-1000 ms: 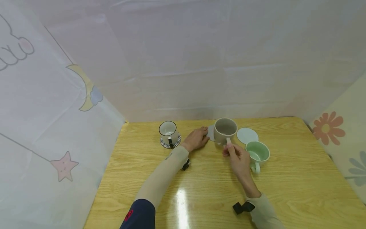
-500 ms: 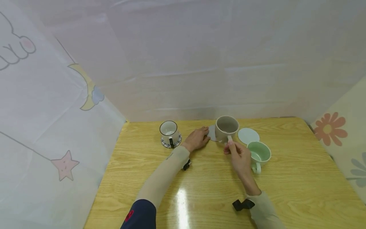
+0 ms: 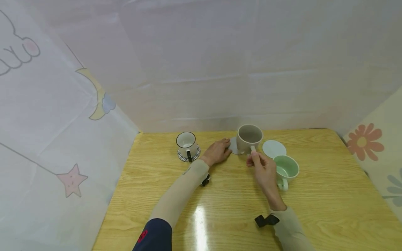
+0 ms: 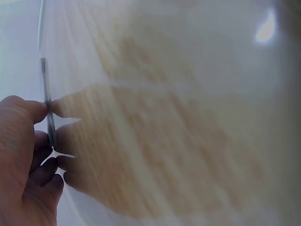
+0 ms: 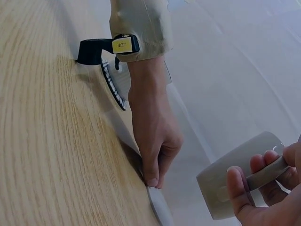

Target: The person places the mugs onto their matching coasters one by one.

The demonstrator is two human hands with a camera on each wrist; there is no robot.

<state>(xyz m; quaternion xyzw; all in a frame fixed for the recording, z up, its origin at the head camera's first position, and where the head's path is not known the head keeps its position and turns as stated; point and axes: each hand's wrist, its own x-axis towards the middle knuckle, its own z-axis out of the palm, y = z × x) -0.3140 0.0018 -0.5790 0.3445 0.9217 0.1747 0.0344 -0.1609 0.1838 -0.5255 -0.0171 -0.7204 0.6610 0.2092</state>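
Two hands, three mugs, three coasters

We see a grey mug upright, its handle toward six o'clock, a flat grey coaster at eight.

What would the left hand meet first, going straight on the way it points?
The grey coaster; the left hand touches its edge. Past that, perhaps the grey mug, though it looks raised, so the hand might pass beneath.
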